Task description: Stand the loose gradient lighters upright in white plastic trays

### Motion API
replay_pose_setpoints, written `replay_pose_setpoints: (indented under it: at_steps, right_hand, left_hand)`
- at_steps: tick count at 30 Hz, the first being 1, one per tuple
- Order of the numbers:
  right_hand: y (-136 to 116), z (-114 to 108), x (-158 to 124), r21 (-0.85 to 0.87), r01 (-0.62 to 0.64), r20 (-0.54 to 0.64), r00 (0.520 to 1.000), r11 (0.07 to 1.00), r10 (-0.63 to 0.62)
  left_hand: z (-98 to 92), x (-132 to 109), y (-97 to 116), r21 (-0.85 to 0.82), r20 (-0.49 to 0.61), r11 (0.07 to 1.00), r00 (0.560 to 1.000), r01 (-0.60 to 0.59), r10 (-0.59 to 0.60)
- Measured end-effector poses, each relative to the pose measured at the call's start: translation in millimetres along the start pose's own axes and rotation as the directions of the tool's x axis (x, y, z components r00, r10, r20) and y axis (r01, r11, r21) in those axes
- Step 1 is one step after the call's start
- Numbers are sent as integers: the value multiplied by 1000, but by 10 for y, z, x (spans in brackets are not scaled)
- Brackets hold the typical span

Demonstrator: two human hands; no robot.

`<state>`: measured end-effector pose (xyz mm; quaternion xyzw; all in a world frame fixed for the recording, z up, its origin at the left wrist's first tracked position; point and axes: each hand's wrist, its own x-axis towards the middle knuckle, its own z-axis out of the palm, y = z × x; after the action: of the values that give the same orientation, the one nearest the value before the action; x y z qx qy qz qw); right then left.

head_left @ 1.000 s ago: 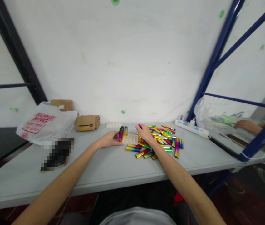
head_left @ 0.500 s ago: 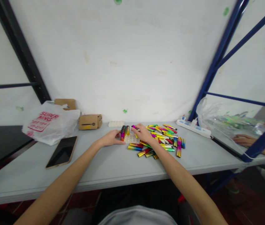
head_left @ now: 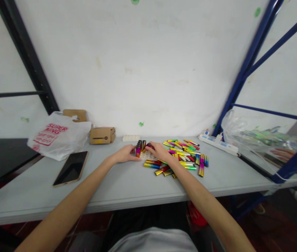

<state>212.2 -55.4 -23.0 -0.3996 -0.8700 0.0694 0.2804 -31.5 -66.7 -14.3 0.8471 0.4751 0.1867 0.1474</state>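
Observation:
A pale tray with holes lies on the table between my hands. Several shiny multicoloured lighters stand upright in a row at its left end, dark tops up. My left hand curls around that end, thumb at the near side and fingers partly hidden behind the lighters. Over the tray, my right hand pinches one lighter, its dark end showing by the fingertips, close to the standing ones. To the right of the tray lies a loose pile of lighters in gold, red, green, blue and purple.
A second pale tray lies by the wall beside a small cardboard box. At left are a white plastic bag and a phone. A power strip lies right, near a blue rack post and another person's hand.
My right hand has shifted slightly left and tipped the lighter in its fingers towards the standing row. My left hand stays at the tray's end. The view has moved a little.

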Motion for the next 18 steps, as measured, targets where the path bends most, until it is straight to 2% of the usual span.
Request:
replay_pose_setpoints:
  at_steps: [8,13,15,18]
  right_hand:
    - [-175,17,51,-218,-42,88,994,975,63]
    - [-355,74,62,-372,-142,51,984,917,173]
    - [-363,82,57,-360,-136,68,983,923,171]
    - [-268,34,48,-248,-118,100,984,962,146]
  left_hand:
    - [25,7,-32,-5,-8,1000,1000,11,-11]
    - [26,12,-46,29,3,1000,1000,-12,12]
    - [18,10,-41,34,-7,999,1000,-8,8]
    - [6,5,-28,13,-3,1000,1000,-1,1]
